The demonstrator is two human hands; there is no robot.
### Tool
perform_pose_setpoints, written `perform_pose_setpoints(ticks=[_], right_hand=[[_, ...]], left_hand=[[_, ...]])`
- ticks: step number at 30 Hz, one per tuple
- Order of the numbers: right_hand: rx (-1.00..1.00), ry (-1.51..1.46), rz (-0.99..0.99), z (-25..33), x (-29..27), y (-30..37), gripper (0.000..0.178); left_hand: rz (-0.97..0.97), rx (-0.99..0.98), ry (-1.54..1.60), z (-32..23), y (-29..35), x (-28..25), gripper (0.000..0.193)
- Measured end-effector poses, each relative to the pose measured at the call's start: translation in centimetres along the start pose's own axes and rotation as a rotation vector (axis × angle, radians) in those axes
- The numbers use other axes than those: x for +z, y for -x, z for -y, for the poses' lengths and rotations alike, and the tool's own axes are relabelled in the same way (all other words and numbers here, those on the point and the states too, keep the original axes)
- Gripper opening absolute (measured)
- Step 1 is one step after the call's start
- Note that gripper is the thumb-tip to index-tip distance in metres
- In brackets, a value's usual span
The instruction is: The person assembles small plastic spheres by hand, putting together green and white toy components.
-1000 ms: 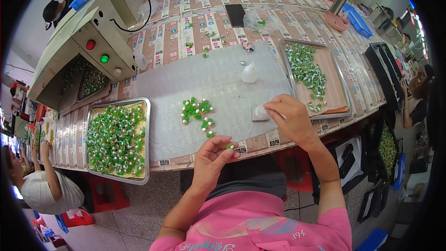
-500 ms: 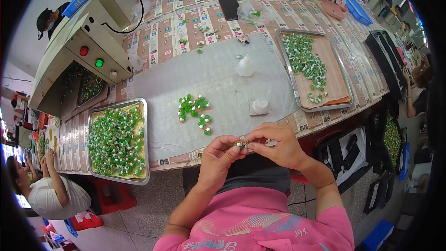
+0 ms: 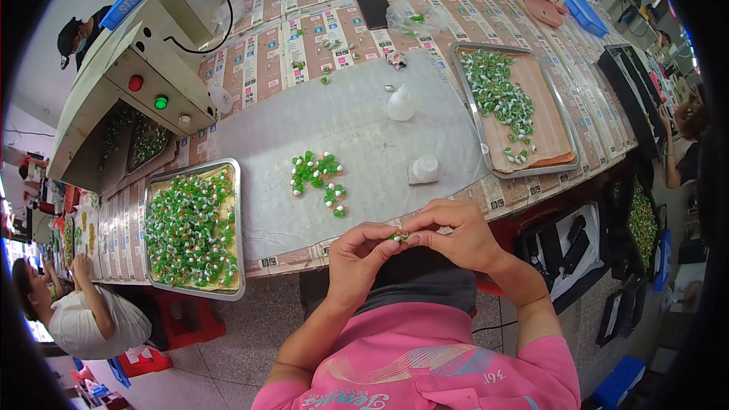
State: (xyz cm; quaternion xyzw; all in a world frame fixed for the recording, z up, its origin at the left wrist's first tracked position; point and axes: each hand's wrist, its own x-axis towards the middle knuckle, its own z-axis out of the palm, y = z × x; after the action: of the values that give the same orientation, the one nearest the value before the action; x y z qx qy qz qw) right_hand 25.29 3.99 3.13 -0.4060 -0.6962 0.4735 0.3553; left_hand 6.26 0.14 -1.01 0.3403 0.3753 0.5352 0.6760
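Observation:
Just past the table's front edge, my two hands meet over a small green-and-white piece (image 3: 398,237) with a bit of orange. My left hand (image 3: 355,262) pinches it between thumb and fingers. From the other side, the closed fingertips of my right hand (image 3: 454,237) press against it and hide part of it. Several similar green pieces with white balls (image 3: 317,175) lie in a loose group on the whitish sheet (image 3: 266,220). Farther right on that sheet stand a white squeeze bottle (image 3: 400,104) and a small white pot (image 3: 425,168) on a square pad.
A metal tray (image 3: 242,243) heaped with green pieces stands at the left; another tray (image 3: 568,165), partly filled, is at the right. Behind the left tray is a beige machine (image 3: 106,99) with lit buttons. A dark phone (image 3: 373,10) lies farther back. A co-worker (image 3: 99,319) sits at left.
The piece and my fingertips have shifted slightly to the right. My right fingers have closed in nearer around it. Everything on the table rests as before.

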Motion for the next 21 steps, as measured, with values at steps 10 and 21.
perform_pose_setpoints(ticks=[10,21], right_hand=[[-0.05,0.0,-0.07,-0.9,0.6,0.6,0.018],[-0.146,0.04,-0.067,-0.5,0.9,0.7,0.021]], left_hand=[[0.062,0.153,-0.172,0.3,-0.4,-0.1,0.015],[0.104,0.057,-0.154,-1.2,0.2,-0.7,0.021]])
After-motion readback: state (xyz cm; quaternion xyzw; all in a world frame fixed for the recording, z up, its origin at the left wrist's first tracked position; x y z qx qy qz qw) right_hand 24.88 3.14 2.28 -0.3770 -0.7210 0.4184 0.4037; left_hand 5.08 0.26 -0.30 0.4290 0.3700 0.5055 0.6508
